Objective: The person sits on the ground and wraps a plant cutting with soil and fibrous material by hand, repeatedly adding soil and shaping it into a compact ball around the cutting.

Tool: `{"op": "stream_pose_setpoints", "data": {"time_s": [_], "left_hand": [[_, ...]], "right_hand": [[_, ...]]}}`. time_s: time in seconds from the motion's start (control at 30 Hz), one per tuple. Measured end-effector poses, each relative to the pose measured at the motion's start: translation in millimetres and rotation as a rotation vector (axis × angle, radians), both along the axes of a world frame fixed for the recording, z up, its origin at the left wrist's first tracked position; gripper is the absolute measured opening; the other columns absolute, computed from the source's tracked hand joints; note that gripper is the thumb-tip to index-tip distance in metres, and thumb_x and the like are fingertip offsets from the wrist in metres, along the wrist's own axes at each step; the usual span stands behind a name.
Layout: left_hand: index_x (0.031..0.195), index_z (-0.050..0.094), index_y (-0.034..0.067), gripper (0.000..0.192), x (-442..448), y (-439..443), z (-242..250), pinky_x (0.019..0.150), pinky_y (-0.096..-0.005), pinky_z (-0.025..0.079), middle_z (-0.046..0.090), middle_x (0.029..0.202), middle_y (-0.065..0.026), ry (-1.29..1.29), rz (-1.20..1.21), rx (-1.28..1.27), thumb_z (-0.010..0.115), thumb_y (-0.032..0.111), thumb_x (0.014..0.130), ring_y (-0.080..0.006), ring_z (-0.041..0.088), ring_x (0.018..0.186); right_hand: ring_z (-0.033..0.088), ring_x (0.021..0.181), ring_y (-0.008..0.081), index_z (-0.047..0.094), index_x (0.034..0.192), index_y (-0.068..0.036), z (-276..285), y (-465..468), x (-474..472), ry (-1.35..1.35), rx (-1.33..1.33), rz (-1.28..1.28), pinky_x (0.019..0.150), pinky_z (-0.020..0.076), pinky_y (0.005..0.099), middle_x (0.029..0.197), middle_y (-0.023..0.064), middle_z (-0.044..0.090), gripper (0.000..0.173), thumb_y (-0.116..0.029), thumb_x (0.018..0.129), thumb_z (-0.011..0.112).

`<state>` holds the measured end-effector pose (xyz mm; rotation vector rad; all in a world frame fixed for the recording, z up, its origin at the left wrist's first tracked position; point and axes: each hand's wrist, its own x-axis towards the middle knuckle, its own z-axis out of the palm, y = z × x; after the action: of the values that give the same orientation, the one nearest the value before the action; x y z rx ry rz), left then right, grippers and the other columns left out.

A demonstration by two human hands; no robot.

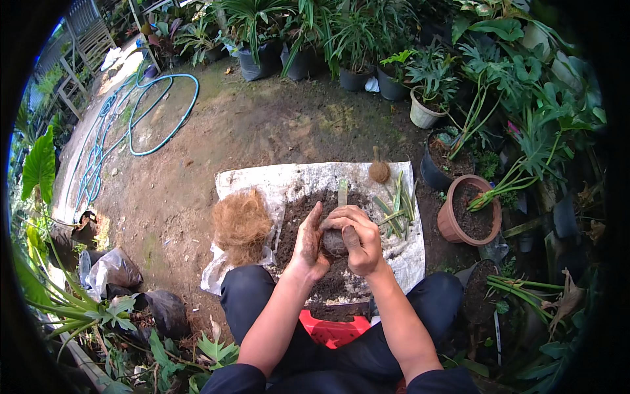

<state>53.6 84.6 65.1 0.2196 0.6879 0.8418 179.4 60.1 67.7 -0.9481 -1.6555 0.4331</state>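
My left hand (310,244) and my right hand (359,239), both smeared with soil, cup a dark soil ball (335,243) between them. The left palm lies along the ball's left side with fingers straight. My right fingers curl over its far side, the thumb raised. Just beyond the fingers a pale green leaf piece (342,192) points away from me; whether it is set in the ball is hidden. Below the hands, loose dark soil (298,207) covers the middle of a white woven sack (305,175). To the left sits a heap of brown coconut fibre (241,221).
A fibre-wrapped ball (379,172) lies at the sack's far right, above several cut green leaves (396,209). Potted plants line the back and right, including a terracotta-coloured pot (450,219). A blue hose (189,115) coils on the ground at far left. Beneath me is a red stool (334,331).
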Motion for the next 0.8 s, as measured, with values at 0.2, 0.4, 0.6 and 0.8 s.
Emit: {"op": "stream_pose_setpoints", "data": {"time_s": [0.2,0.4,0.6,0.8], "left_hand": [[0.115,0.061,-0.001,0.068,16.7,-15.4,-6.9,0.087,-0.0324,0.054,0.066,0.098,-0.0085,0.078,0.102,-0.053,0.034,0.06,0.103,-0.0178,0.065,0.092],[0.11,0.065,0.006,0.054,9.0,-5.4,-6.9,0.092,-0.0348,0.051,0.068,0.103,-0.0065,-0.032,0.05,-0.064,0.039,0.053,0.104,-0.0184,0.065,0.098],[0.125,0.058,0.012,0.046,-10.9,-1.9,-2.7,0.096,-0.045,0.049,0.062,0.124,-0.0057,-0.112,-0.014,-0.009,0.046,0.049,0.102,-0.0201,0.062,0.108],[0.117,0.058,0.008,0.036,-21.9,7.2,-23.8,0.069,-0.0287,0.06,0.065,0.097,-0.003,-0.307,-0.083,-0.072,0.048,0.04,0.104,-0.0144,0.066,0.08]], "right_hand": [[0.068,0.079,0.0268,0.071,0.07,-0.004,-21.1,-2.9,-13.3,-0.106,0.161,-0.247,0.08,0.043,0.04,0.076,0.0094,0.071,0.017,-0.008,0.085,0.064],[0.068,0.083,0.0274,0.071,0.081,0.002,-26.1,3.9,-12.0,0.268,-0.197,-0.099,0.084,0.0481,0.0373,0.083,0.0147,0.071,0.044,-0.028,0.102,0.046],[0.066,0.104,0.0313,0.067,0.117,0.001,-0.9,-4.8,2.2,0.102,-0.218,0.074,0.095,0.0502,0.04,0.109,0.0213,0.068,0.041,-0.035,0.096,0.061],[0.066,0.102,0.0373,0.07,0.115,-0.004,-14.2,-6.6,-2.4,-0.161,-0.033,-0.088,0.087,0.0564,0.0422,0.11,0.0209,0.066,0.043,-0.018,0.076,0.082]]}}
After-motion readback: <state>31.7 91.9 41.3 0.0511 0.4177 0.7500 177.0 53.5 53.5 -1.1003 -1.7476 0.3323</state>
